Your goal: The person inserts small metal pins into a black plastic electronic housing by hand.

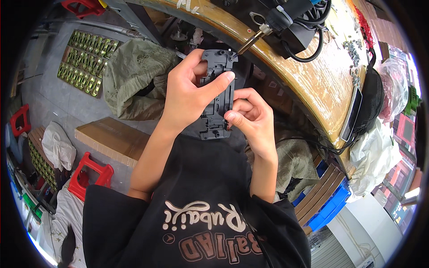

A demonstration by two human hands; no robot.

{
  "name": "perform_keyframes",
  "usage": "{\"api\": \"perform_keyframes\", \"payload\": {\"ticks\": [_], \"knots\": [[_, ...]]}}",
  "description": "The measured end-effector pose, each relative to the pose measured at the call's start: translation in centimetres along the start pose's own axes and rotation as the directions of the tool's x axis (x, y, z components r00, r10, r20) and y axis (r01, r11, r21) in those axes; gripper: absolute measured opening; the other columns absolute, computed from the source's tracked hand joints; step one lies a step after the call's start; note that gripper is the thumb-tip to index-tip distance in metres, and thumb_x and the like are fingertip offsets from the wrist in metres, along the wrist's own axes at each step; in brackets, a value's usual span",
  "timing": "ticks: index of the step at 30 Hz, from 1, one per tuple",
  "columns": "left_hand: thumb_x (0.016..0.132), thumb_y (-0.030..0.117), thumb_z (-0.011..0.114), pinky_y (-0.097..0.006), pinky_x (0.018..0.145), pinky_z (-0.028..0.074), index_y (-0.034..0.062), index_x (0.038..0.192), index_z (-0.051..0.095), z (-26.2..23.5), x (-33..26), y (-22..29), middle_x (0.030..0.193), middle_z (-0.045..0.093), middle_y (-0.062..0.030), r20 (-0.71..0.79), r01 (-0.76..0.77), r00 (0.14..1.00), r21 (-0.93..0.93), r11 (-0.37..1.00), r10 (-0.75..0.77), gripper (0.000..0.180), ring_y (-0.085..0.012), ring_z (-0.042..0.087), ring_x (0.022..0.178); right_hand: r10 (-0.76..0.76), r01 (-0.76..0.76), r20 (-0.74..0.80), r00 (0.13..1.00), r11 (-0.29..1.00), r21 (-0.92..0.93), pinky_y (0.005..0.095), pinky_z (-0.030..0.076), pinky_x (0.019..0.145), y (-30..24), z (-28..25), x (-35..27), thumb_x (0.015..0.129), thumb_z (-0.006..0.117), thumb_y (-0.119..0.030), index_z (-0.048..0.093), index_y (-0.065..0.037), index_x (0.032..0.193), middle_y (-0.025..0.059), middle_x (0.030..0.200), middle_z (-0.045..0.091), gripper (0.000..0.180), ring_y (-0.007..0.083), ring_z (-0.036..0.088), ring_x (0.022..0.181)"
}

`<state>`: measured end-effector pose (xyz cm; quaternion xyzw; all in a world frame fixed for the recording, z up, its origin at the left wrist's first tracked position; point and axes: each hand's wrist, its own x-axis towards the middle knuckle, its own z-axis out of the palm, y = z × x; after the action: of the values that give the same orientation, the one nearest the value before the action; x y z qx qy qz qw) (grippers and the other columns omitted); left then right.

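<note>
A black moulded plastic part (216, 99), shaped like a toy car chassis, is held upright in front of my chest. My left hand (190, 87) grips its upper left side, the thumb lying across its face. Lower on the opposite edge, my right hand (254, 117) pinches the part with curled fingers and thumb. At the part's upper right corner sits the metal tip of a soldering iron (255, 41), touching or very close to it; I cannot tell which. The iron's body slants up over the bench edge. What lies behind the part is hidden.
A worn wooden bench (286, 67) curves along the right, with black cables (308, 56) and a black bag (371, 96) on it. To the left are a cardboard box (115, 139), a red stool (91, 174), a green sack (134, 76) and trays of shiny green-gold pieces (87, 62).
</note>
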<state>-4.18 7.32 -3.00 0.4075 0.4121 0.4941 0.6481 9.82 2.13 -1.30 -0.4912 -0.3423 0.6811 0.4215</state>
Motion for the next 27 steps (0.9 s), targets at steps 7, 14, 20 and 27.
{"api": "perform_keyframes", "payload": {"ticks": [7,14,20,27], "knots": [[0.074,0.004,0.063,-0.017,0.055,0.041,-0.0015,0.093,0.051,0.1,0.0,0.3,0.074,0.059,-0.0025,0.002,0.000,1.000,0.002,1.000,0.000,0.023,-0.0024,0.050,0.065,-0.020,0.020,-0.010,1.000,1.000,0.020,0.0203,0.045,0.054,0.1,0.0,-0.1,0.075,0.064,-0.003,0.048,0.003,0.098,0.0022,0.067,0.054,0.028,0.0068,0.052,0.059],[0.074,0.004,0.063,-0.018,0.056,0.042,-0.0011,0.093,0.051,0.1,0.1,0.5,0.075,0.059,-0.0025,0.016,0.020,1.000,0.035,0.999,-0.021,0.023,-0.0026,0.050,0.065,-0.025,0.025,-0.009,1.000,0.998,0.060,0.0203,0.044,0.055,0.2,0.1,0.0,0.075,0.064,-0.003,0.049,0.002,0.097,0.0027,0.068,0.054,0.027,0.0070,0.052,0.060],[0.075,0.004,0.063,-0.018,0.057,0.042,-0.0007,0.093,0.051,-0.2,0.2,0.5,0.075,0.059,-0.0023,0.009,-0.029,1.000,0.087,0.996,0.028,0.023,-0.0033,0.051,0.066,-0.018,0.018,0.023,1.000,1.000,0.026,0.0192,0.044,0.055,0.2,0.2,0.6,0.075,0.064,-0.003,0.049,0.001,0.097,0.0009,0.068,0.054,0.026,0.0057,0.051,0.060],[0.078,0.015,0.063,-0.018,0.049,0.041,0.0039,0.108,0.048,-2.4,-0.7,1.1,0.082,0.056,-0.0014,-0.023,0.084,0.996,0.197,0.977,-0.081,0.036,-0.0035,0.049,0.062,0.018,-0.066,-0.175,0.984,0.961,-0.268,0.0180,0.039,0.053,2.1,-4.3,-2.7,0.075,0.065,-0.004,0.049,-0.002,0.095,-0.0025,0.063,0.049,0.026,0.0042,0.046,0.057]]}}
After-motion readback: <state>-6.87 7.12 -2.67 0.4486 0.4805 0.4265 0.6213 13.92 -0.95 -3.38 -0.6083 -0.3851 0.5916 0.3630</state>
